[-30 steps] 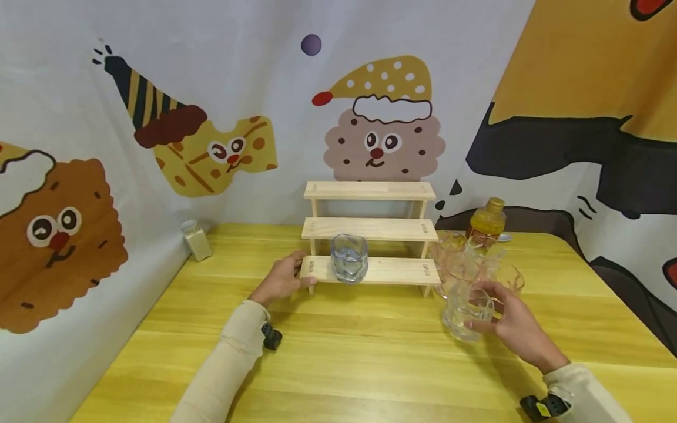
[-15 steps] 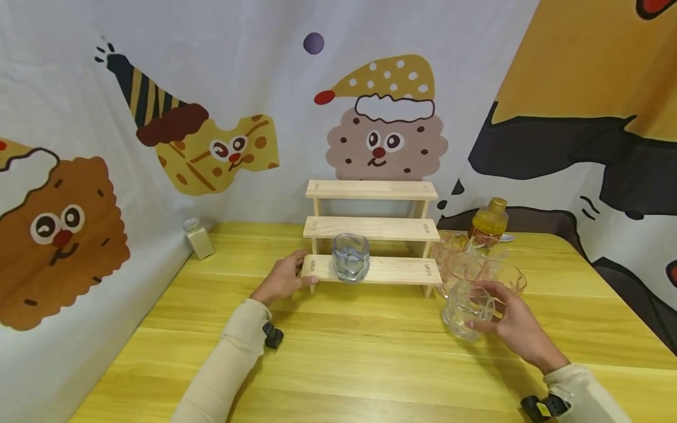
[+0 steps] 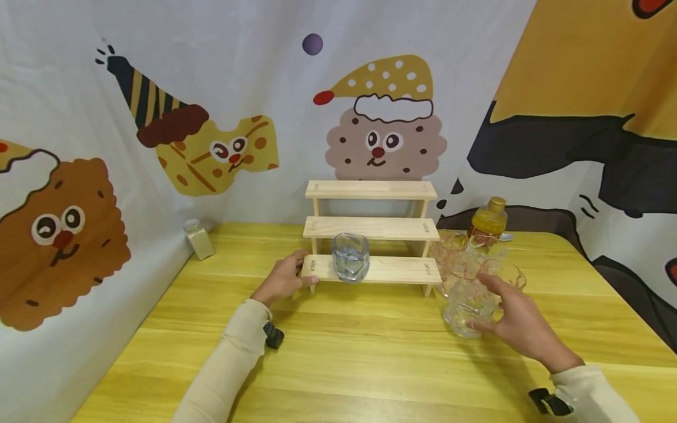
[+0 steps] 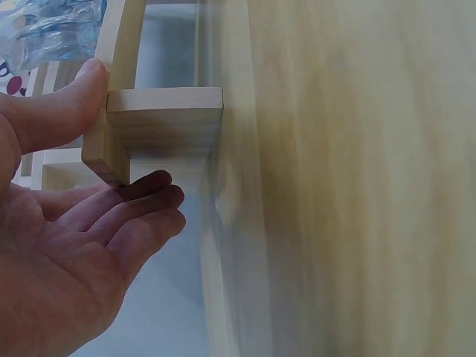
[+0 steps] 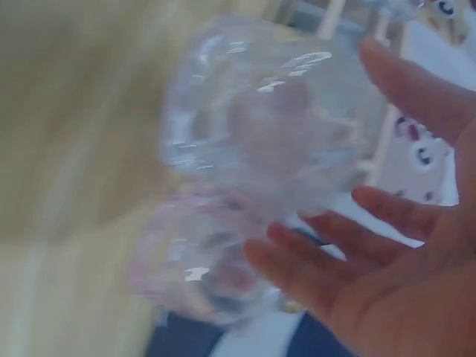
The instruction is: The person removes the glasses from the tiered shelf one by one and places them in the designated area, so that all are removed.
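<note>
A three-tier wooden shelf (image 3: 391, 269) stands on the table. My left hand (image 3: 282, 278) holds the left end of its lowest board; the left wrist view shows the thumb (image 4: 78, 97) on the board's top and the fingers (image 4: 149, 204) below and beside its end. On that board sits a bluish clear glass (image 3: 351, 258). To the right, another clear glass (image 3: 468, 311) stands on the table. My right hand (image 3: 520, 320) is beside it, thumb and fingers spread apart, and the right wrist view shows the glass (image 5: 275, 126) between them but not gripped.
Several pink-tinted glasses (image 3: 449, 261) cluster right of the shelf. Behind them stands a yellow bottle (image 3: 488, 218), with a spoon-like white edge beside it. A small jar (image 3: 199, 241) with pale contents is at the back left. A printed cloth (image 3: 238, 70) hangs behind the table.
My right hand has loosened from the clear glass, its fingers spreading and drawing slightly right. The glass stays on the table. My left hand remains on the shelf.
</note>
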A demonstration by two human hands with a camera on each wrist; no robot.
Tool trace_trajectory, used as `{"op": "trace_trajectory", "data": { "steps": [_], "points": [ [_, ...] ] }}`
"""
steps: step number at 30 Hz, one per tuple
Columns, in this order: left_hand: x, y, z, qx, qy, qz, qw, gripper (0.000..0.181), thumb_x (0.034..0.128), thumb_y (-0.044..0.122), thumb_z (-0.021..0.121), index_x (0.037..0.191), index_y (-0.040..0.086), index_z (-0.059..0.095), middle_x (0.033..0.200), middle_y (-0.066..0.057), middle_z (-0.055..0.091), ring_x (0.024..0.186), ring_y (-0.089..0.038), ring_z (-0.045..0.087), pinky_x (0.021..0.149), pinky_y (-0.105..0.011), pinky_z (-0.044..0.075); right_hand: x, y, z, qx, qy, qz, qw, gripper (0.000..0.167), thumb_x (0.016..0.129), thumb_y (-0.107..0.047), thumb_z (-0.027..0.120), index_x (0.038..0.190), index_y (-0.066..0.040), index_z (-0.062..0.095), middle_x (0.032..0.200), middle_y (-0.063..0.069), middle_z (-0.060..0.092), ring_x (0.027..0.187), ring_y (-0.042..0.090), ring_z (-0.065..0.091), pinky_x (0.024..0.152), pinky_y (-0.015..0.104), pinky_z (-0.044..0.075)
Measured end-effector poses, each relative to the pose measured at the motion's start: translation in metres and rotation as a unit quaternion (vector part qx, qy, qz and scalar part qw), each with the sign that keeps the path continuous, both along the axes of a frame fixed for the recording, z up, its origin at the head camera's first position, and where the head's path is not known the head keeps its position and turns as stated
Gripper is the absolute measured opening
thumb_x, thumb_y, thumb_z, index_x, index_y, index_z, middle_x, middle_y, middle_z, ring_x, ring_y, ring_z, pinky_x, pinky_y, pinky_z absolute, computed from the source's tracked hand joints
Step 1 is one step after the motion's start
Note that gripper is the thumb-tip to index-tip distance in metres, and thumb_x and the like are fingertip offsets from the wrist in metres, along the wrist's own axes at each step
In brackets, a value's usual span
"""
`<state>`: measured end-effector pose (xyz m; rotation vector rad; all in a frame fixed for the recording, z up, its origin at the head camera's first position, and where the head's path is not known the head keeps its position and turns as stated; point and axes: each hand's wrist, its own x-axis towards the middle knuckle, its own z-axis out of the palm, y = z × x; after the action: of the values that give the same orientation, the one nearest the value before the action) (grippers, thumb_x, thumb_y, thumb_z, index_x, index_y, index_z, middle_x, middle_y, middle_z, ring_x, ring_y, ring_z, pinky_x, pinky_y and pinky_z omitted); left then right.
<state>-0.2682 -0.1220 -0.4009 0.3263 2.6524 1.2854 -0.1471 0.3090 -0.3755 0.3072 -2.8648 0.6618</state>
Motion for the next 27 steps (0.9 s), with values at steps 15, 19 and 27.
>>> {"op": "trace_trajectory", "data": {
  "steps": [15,19,27],
  "points": [
    [-0.002,-0.001,0.001,-0.002,-0.002,-0.006,1.0,0.075,0.0953,0.015,0.07,0.157,0.003,0.029,0.15,-0.027,0.049,0.134,-0.038,0.054,0.106,-0.049,0.052,-0.029,-0.094,0.027,-0.061,0.09,0.072,0.9915,0.078,0.078,-0.019,0.087,0.145,-0.003,0.048,0.142,0.022,0.055,0.127,0.044,0.055,0.103,0.063,0.048],
    [-0.002,0.0,0.0,0.001,-0.002,-0.008,1.0,0.075,0.0949,0.014,0.07,0.157,0.001,0.029,0.149,-0.027,0.05,0.133,-0.038,0.056,0.106,-0.049,0.052,-0.05,-0.123,0.023,-0.154,0.048,0.091,0.9827,0.082,0.079,-0.017,0.087,0.147,-0.002,0.044,0.147,0.021,0.051,0.133,0.041,0.052,0.106,0.054,0.051],
    [-0.001,0.001,-0.001,0.002,-0.011,0.004,0.9999,0.076,0.0943,0.014,0.071,0.157,0.003,0.03,0.151,-0.025,0.048,0.138,-0.038,0.052,0.11,-0.05,0.048,-0.079,-0.173,0.017,-0.251,-0.03,0.083,0.964,0.093,0.077,-0.02,0.088,0.153,-0.006,0.036,0.152,0.02,0.048,0.141,0.039,0.047,0.112,0.055,0.045]
  ]
}}
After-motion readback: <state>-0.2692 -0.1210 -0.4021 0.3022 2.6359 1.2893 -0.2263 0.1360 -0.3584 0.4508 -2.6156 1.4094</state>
